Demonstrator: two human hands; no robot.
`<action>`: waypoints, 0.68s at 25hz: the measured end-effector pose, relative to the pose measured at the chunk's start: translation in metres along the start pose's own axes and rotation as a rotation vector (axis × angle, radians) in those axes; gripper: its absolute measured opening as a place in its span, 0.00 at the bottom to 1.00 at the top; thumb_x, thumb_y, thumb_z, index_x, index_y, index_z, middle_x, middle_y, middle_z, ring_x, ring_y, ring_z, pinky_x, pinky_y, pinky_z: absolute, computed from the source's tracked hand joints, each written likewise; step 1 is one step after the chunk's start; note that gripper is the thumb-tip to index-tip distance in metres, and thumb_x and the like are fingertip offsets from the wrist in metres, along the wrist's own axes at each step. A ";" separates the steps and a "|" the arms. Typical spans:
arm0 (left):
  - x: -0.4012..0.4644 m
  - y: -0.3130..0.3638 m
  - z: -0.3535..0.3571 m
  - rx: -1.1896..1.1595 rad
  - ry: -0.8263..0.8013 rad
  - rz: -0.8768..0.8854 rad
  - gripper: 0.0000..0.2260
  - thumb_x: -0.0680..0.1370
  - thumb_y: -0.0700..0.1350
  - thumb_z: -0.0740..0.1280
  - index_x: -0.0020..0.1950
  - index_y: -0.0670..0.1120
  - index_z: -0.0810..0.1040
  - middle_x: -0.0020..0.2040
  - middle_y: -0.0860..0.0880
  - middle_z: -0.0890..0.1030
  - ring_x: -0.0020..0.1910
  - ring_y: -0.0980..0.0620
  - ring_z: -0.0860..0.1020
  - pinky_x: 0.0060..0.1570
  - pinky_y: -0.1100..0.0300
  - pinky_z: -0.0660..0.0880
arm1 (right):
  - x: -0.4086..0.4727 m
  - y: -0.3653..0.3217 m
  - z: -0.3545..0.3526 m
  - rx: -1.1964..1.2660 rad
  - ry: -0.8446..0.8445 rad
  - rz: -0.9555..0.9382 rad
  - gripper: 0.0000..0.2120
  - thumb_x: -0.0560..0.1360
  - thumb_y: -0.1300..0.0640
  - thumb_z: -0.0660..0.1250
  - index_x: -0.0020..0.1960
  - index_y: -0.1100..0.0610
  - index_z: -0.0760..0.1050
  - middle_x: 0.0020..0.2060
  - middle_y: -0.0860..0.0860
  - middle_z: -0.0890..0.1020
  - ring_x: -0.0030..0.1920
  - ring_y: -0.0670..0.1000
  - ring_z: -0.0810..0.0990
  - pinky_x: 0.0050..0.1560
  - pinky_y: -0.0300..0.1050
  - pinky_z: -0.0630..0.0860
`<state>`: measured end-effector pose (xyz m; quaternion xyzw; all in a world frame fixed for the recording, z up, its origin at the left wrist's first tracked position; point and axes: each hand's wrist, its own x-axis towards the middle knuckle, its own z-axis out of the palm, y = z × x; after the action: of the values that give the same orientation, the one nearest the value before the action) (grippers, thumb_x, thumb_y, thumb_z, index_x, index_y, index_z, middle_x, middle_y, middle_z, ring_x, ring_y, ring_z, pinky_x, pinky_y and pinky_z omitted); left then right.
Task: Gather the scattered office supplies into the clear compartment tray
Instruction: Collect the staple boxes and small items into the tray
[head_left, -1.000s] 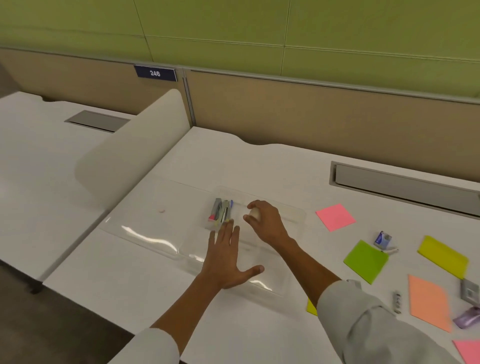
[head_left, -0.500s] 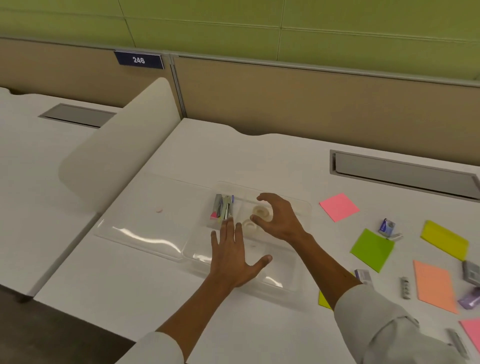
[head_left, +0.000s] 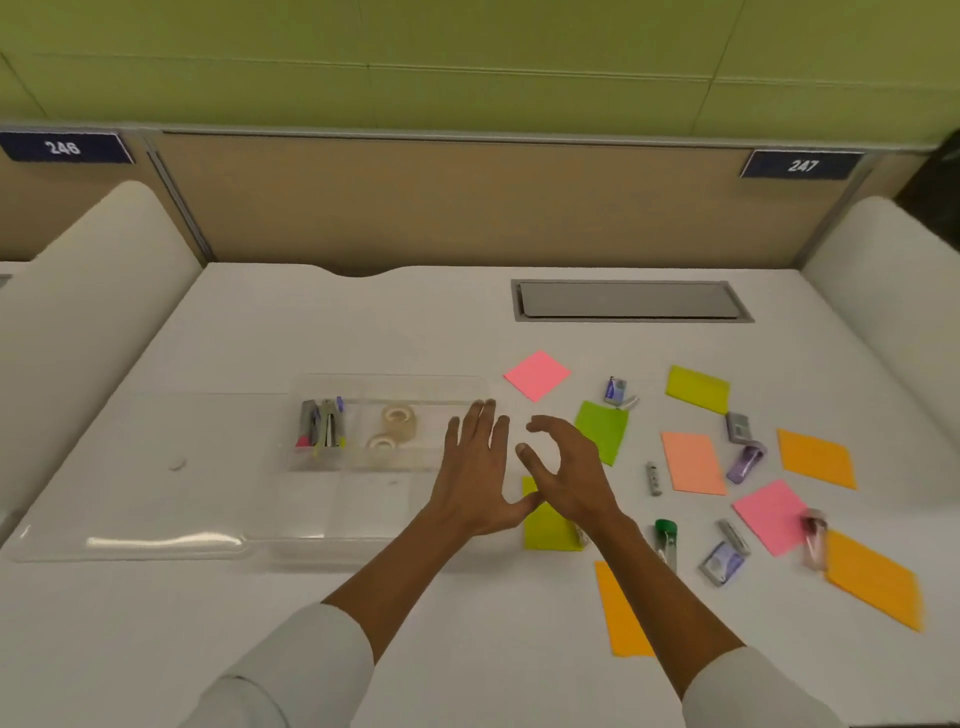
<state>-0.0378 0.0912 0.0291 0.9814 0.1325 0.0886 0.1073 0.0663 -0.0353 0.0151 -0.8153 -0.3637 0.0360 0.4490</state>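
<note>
The clear compartment tray (head_left: 395, 383) lies left of centre on the white desk. It holds several pens and markers (head_left: 322, 428) in one compartment and two tape rolls (head_left: 397, 426) in the adjoining one. My left hand (head_left: 475, 470) lies flat with straight fingers over the tray's right end. My right hand (head_left: 569, 470) hovers just right of the tray, fingers loosely curled and holding nothing. Scattered on the right are sticky notes such as a pink one (head_left: 536, 375) and a green one (head_left: 602, 431), small staple boxes (head_left: 615, 389) and a green-capped item (head_left: 666, 543).
The tray's clear lid (head_left: 130, 540) lies flat to the left of the tray. A grey cable hatch (head_left: 631, 300) sits at the back of the desk. White curved dividers (head_left: 93, 291) bound the desk on both sides.
My right hand let go of the tape roll in the tray and drew back to the right, out of the tray. The view swung right, showing more scattered supplies.
</note>
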 end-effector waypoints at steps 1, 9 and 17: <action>0.005 0.015 0.006 -0.023 -0.006 0.056 0.45 0.69 0.71 0.59 0.75 0.39 0.62 0.78 0.38 0.57 0.78 0.40 0.54 0.74 0.39 0.56 | -0.010 0.007 -0.012 0.046 0.044 0.058 0.12 0.78 0.51 0.67 0.59 0.54 0.78 0.57 0.47 0.82 0.60 0.46 0.78 0.62 0.45 0.74; 0.033 0.098 0.056 -0.116 -0.279 0.065 0.34 0.74 0.59 0.67 0.73 0.44 0.62 0.74 0.44 0.63 0.72 0.44 0.61 0.66 0.49 0.67 | -0.062 0.062 -0.100 0.703 0.276 0.720 0.24 0.83 0.43 0.51 0.56 0.58 0.78 0.53 0.57 0.84 0.55 0.55 0.83 0.56 0.51 0.79; 0.053 0.125 0.076 -0.043 -0.280 -0.078 0.18 0.77 0.51 0.65 0.64 0.45 0.70 0.63 0.46 0.74 0.63 0.45 0.70 0.59 0.51 0.71 | -0.071 0.094 -0.128 1.153 0.198 0.981 0.28 0.80 0.37 0.51 0.59 0.59 0.76 0.55 0.59 0.84 0.56 0.58 0.83 0.53 0.51 0.80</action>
<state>0.0582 -0.0254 -0.0066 0.9757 0.1524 -0.0507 0.1492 0.1161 -0.2014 0.0013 -0.5193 0.1585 0.3423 0.7668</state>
